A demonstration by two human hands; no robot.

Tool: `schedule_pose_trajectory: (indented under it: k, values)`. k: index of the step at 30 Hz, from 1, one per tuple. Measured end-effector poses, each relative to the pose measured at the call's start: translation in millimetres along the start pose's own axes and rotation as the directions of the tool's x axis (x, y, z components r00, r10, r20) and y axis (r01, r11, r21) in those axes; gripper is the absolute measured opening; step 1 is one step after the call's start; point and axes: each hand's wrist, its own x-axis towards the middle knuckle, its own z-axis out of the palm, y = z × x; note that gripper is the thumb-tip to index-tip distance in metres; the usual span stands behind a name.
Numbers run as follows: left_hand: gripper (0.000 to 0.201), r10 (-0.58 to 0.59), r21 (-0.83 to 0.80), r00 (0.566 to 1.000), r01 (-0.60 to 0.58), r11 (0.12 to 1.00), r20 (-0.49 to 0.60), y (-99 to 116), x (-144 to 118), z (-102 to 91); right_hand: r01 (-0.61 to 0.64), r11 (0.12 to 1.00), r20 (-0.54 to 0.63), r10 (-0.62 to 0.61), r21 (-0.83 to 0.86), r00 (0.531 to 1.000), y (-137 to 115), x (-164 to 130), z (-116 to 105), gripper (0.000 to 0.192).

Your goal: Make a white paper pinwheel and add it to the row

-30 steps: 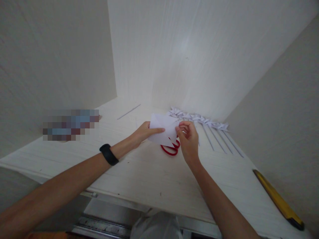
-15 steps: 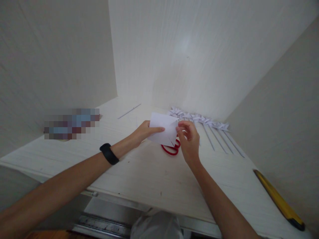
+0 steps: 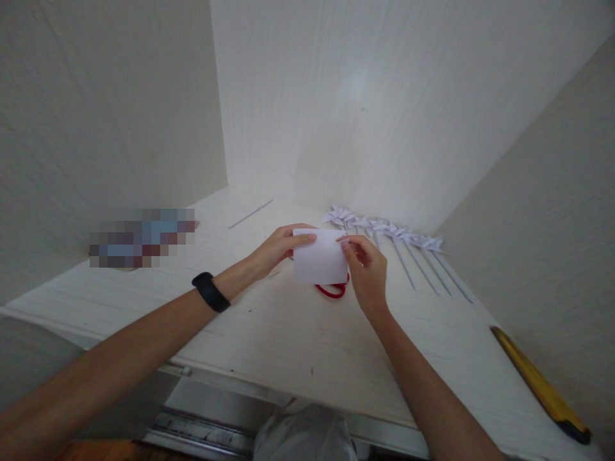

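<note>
A small white sheet of paper (image 3: 320, 261) is held up above the table between my two hands. My left hand (image 3: 284, 246) grips its upper left edge, thumb on the front face and fingers behind. At the upper right corner, my right hand (image 3: 366, 261) pinches the paper between thumb and fingertips. Red-handled scissors (image 3: 331, 292) lie on the table just below the sheet, their blades hidden behind it.
Several white paper pinwheels on thin sticks (image 3: 408, 237) lie in a row along the back wall. A loose thin stick (image 3: 250, 214) lies at the back left. A yellow tool with a black end (image 3: 538, 384) rests by the right wall. A blurred-out object (image 3: 144, 238) sits at left.
The sheet has been turned so that its edges now run nearly level, and the cut corners seen before no longer show. My left hand has shifted up along its edge.
</note>
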Motion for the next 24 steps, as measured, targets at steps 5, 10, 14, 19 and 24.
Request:
schedule_pose_trajectory:
  k: [5,10,14,19,24]
  values:
    - [0.029,-0.009,0.076,1.0,0.008,0.997,0.013,5,0,-2.2,-0.051,0.999,0.112,0.051,0.0,0.992,3,1,2,0.015]
    - [0.031,-0.092,0.159,0.995,0.084,0.984,0.047,1,-1,-2.8,-0.076,0.997,0.203,0.07,0.019,0.977,6,2,5,0.016]
    - [0.029,-0.118,0.162,0.99,0.105,0.981,0.072,-1,-1,-1.0,-0.092,0.996,0.181,0.09,0.002,0.979,9,2,6,0.017]
    - [0.026,-0.094,0.197,0.995,0.083,0.977,0.044,-6,0,-0.4,-0.099,0.991,0.144,0.111,-0.085,0.983,12,1,10,0.027]
    - [0.025,-0.054,0.236,0.997,0.041,0.971,0.047,-14,2,-2.5,0.043,0.993,0.159,-0.025,-0.11,0.987,8,0,11,0.006]
